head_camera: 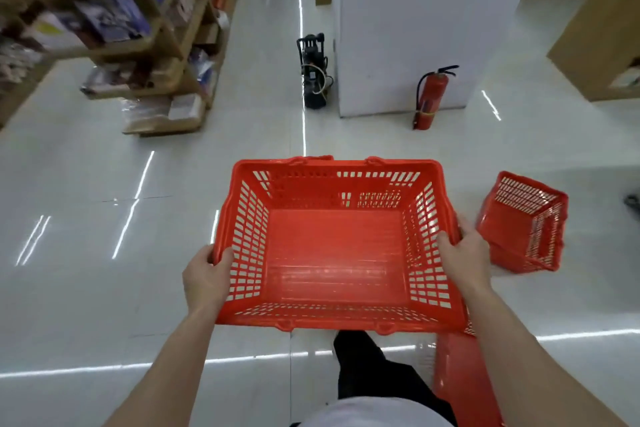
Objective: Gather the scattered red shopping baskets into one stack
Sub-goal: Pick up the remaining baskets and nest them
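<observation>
Glossy white floor [86,305] all around, streaked with reflected ceiling lights, and wooden shelving [166,38] packed with goods up at ten o'clock. At one o'clock stands a white pillar [415,10], a red fire extinguisher [429,99] upright against its near face and a black machine [313,73] tucked at its left corner, right on twelve.

Dead centre, running down toward six o'clock, the person holds a red shopping basket [334,253] clear of the floor, open side up, nothing inside. The left hand [206,279] clamps the left rim at eight o'clock, thumb hooked over the edge and fingers curled round the outside. The right hand [464,256] mirrors it at four o'clock, thumb pressed inside the right wall, fingers wrapped behind the rim.

Over at three o'clock, just beside that right hand but apart from it, a second basket [523,222] lies tipped on its side on the floor. Down at five o'clock, a third basket [460,378] shows in part, tucked under the right forearm; whether it stands upright cannot be told.
</observation>
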Demonstrator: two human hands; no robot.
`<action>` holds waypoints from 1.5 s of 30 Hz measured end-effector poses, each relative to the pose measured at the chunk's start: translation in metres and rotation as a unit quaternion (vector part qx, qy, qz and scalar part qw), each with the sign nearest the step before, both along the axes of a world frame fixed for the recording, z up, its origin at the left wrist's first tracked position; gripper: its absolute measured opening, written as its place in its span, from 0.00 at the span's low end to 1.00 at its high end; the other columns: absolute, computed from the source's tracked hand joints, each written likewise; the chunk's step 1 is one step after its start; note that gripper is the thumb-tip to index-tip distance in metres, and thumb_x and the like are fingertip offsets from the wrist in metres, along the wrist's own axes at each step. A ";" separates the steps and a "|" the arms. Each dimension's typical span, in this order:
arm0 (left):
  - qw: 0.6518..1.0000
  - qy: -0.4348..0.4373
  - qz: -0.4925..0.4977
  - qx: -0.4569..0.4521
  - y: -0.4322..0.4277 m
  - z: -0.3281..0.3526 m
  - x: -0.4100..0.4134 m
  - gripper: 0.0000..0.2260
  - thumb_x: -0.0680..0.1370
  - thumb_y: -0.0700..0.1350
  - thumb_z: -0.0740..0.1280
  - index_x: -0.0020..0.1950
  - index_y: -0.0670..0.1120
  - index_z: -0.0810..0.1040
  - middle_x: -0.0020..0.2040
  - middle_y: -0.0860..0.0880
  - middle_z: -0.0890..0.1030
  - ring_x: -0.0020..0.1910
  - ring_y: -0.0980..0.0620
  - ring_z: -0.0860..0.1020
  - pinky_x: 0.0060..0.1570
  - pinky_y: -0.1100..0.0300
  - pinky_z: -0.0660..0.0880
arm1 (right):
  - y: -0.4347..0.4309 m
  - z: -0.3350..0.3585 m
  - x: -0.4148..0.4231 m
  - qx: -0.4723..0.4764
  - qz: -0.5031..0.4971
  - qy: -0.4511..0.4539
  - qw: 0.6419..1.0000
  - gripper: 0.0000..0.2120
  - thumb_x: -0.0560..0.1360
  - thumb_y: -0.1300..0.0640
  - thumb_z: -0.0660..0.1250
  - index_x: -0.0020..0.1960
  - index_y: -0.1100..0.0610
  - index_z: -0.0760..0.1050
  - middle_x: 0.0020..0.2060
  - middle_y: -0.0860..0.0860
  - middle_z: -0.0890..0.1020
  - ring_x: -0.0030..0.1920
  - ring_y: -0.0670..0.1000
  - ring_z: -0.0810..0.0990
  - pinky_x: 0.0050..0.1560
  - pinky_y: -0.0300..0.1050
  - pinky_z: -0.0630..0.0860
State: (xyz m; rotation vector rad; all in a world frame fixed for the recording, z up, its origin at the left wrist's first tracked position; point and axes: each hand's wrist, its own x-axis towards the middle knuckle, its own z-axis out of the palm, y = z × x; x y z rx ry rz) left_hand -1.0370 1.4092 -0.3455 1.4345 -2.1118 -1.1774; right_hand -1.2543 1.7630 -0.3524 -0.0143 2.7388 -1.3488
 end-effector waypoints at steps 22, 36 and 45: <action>0.983 -0.127 -0.131 -0.031 -0.246 -0.032 -0.305 0.17 0.80 0.56 0.65 0.64 0.49 0.77 0.49 0.50 0.84 0.38 0.52 0.84 0.45 0.50 0.82 | -0.203 -0.053 -0.179 -0.028 -0.139 -0.078 0.987 0.20 0.77 0.62 0.65 0.68 0.52 0.76 0.46 0.48 0.82 0.45 0.49 0.79 0.53 0.44 0.75; 0.850 -0.158 -0.485 -0.128 -0.368 -0.164 -0.511 0.13 0.79 0.53 0.65 0.58 0.47 0.81 0.44 0.52 0.82 0.40 0.51 0.80 0.44 0.56 0.76 | -0.369 -0.188 -0.092 -0.058 -0.499 -0.143 0.853 0.20 0.76 0.60 0.66 0.67 0.48 0.75 0.50 0.47 0.83 0.49 0.50 0.81 0.53 0.46 0.74; 0.805 -0.143 -0.559 -0.138 -0.369 -0.277 -0.567 0.15 0.78 0.57 0.66 0.57 0.47 0.81 0.46 0.53 0.83 0.37 0.55 0.81 0.44 0.54 0.80 | -0.437 -0.293 -0.058 -0.105 -0.591 -0.190 0.777 0.29 0.76 0.61 0.70 0.74 0.48 0.67 0.53 0.49 0.81 0.53 0.51 0.80 0.59 0.49 0.74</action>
